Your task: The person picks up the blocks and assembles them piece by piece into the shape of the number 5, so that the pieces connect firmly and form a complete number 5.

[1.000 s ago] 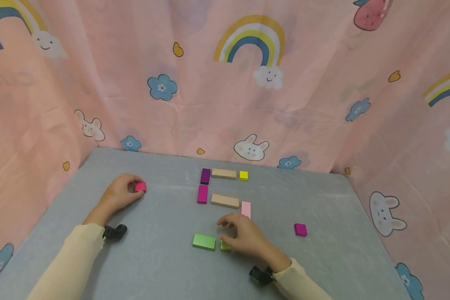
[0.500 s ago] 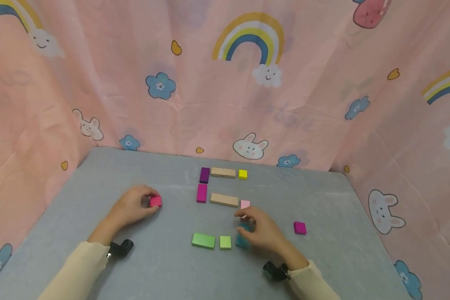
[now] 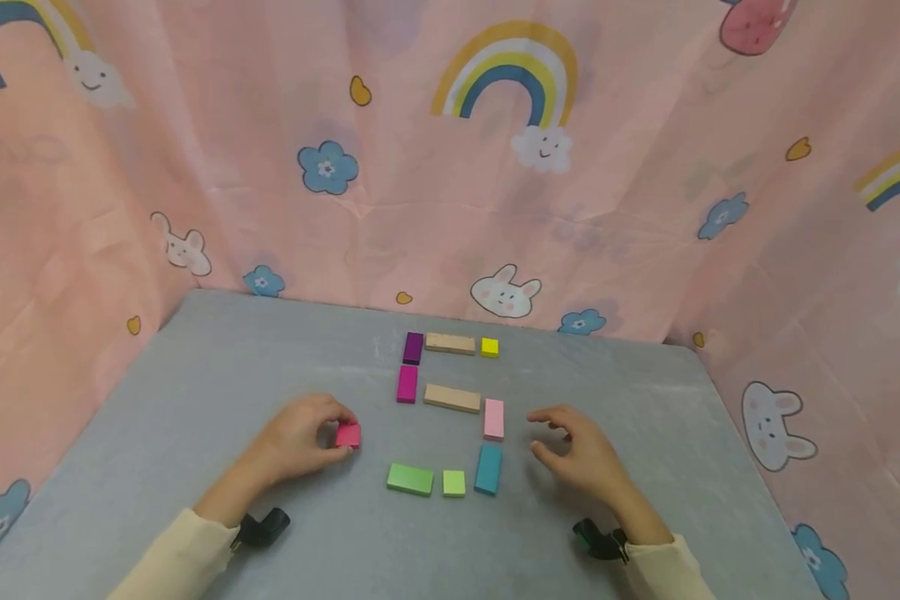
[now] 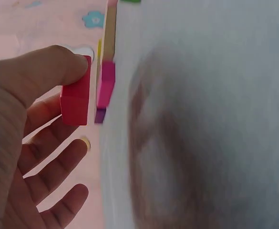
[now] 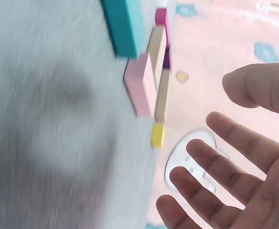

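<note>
My left hand (image 3: 300, 439) pinches a red block (image 3: 348, 436) between thumb and fingers, left of the laid-out blocks. In the left wrist view the thumb presses one face of the red block (image 4: 76, 98), and a shadow falls on the table below. My right hand (image 3: 581, 450) holds nothing; its fingers are parted and relaxed, right of the pink block (image 3: 493, 419) and the teal block (image 3: 488, 469). Near the front lie a green block (image 3: 410, 479) and a small lime block (image 3: 453, 483), in line with the teal one.
Farther back lie a purple block (image 3: 413, 348), a magenta block (image 3: 407, 384), two plain wooden blocks (image 3: 450, 343) and a yellow cube (image 3: 490, 347). They rest on a grey table (image 3: 645, 400). A pink patterned curtain (image 3: 630, 125) rises behind and at the sides.
My left hand has carried the red block rightward and nearer to me. My right hand has moved right, away from the lime and teal blocks, uncovering them. The magenta square at right is now hidden.
</note>
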Tool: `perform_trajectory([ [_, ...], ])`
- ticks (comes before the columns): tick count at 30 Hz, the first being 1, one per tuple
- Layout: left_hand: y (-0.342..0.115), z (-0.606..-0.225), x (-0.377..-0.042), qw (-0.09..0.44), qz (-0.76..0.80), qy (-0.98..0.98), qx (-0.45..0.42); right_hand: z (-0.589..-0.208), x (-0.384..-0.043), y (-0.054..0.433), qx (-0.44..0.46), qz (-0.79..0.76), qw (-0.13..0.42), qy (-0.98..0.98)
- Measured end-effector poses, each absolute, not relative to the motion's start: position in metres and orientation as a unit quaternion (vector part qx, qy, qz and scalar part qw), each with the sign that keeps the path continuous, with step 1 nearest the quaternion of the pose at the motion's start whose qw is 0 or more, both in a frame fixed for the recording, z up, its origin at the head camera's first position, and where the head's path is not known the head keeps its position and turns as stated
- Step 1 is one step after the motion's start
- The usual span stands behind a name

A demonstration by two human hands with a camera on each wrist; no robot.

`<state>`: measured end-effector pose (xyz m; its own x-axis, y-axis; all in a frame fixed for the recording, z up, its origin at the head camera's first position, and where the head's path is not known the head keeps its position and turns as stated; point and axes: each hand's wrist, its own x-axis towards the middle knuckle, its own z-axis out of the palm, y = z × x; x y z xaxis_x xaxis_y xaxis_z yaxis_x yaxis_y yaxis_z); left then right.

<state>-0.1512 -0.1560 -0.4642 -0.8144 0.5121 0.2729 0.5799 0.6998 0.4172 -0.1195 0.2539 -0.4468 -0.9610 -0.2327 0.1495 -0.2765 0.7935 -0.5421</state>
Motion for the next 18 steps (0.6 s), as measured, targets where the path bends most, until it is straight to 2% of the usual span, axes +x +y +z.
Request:
perform_trajectory([
  [9,-0.142,-0.466,-0.142,0.047,-0.237,-0.910,-0.336,-0.452,-0.115,0.299,0.101,0.231,0.077,-0.965],
  [18,-0.136,-0.472,-0.138,0.019,-0.248,-0.909,-0.334,-0.456,-0.109,0.330,0.076,0.183,0.065,-0.978],
])
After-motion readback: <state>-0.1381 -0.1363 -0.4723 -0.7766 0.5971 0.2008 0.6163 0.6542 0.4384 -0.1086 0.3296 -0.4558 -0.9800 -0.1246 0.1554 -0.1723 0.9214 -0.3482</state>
